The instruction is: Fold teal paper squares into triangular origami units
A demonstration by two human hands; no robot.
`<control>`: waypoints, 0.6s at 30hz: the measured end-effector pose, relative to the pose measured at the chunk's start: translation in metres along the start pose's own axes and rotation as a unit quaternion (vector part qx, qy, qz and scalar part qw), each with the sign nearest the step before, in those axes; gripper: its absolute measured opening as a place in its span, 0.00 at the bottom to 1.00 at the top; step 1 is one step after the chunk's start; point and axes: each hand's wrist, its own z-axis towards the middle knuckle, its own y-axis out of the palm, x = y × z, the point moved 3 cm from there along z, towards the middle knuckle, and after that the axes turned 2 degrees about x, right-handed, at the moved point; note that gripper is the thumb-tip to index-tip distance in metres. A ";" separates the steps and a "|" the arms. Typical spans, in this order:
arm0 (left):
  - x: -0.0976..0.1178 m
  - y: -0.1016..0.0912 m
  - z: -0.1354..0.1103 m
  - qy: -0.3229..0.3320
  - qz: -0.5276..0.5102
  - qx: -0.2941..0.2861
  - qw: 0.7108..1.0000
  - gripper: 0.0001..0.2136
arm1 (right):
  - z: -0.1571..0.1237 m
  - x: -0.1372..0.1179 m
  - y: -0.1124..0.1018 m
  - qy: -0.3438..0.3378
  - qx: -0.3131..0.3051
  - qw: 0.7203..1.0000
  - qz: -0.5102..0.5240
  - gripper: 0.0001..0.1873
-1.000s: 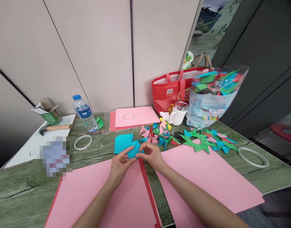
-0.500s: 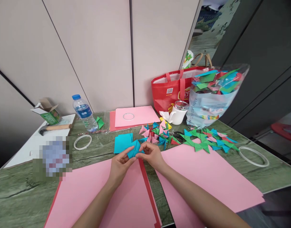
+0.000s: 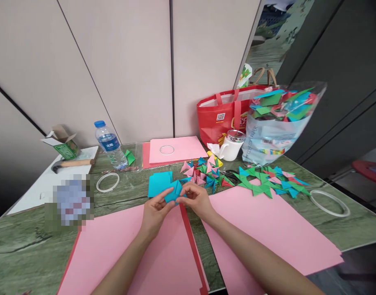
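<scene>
Between both hands is a folded piece of blue paper [image 3: 173,192], held above the table. My left hand [image 3: 156,209] pinches its left side, thumb below and fingers along the edge. My right hand [image 3: 196,199] grips the right corner with thumb and fingertips. Just behind lies a stack of blue paper squares [image 3: 159,184]. To the right is a pile of small folded paper pieces [image 3: 203,170] in pink, blue, green and red. Pink paper sheets [image 3: 114,246] lie under the left forearm, and more pink sheets [image 3: 268,229] under the right.
A water bottle [image 3: 109,145], hammer [image 3: 73,163] and small box [image 3: 62,147] stand or lie at the left. Behind are a white mug [image 3: 231,148], red bag [image 3: 212,123] and plastic bag of folded paper [image 3: 268,131]. Paper rings [image 3: 257,186] and scissors [image 3: 232,175] lie at right.
The folded blue paper is tilted a little differently, with its top edge looking lower and flatter. Both hands keep nearly the same hold, and the view has shifted slightly.
</scene>
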 end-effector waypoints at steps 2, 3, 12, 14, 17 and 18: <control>0.003 0.001 -0.001 0.006 0.014 0.007 1.000 0.22 | 0.000 0.000 0.000 -0.005 0.001 1.000 -0.005 0.10; 0.005 0.001 -0.002 0.009 0.024 0.012 1.000 0.22 | 0.000 0.001 0.000 -0.002 0.000 1.000 -0.006 0.10; 0.007 0.002 -0.003 0.007 0.035 0.015 0.999 0.22 | 0.000 0.004 0.000 0.013 -0.001 1.000 -0.008 0.10; 0.008 0.002 -0.004 0.006 0.024 0.016 1.000 0.23 | 0.000 0.003 0.000 0.007 -0.002 1.000 -0.018 0.10; 0.009 0.003 -0.004 -0.001 0.009 0.021 1.000 0.23 | 0.000 0.001 0.000 -0.001 -0.003 1.000 -0.030 0.09; 0.009 0.004 -0.004 -0.004 0.004 0.021 1.000 0.23 | 0.001 0.000 0.000 0.000 -0.002 0.999 -0.032 0.09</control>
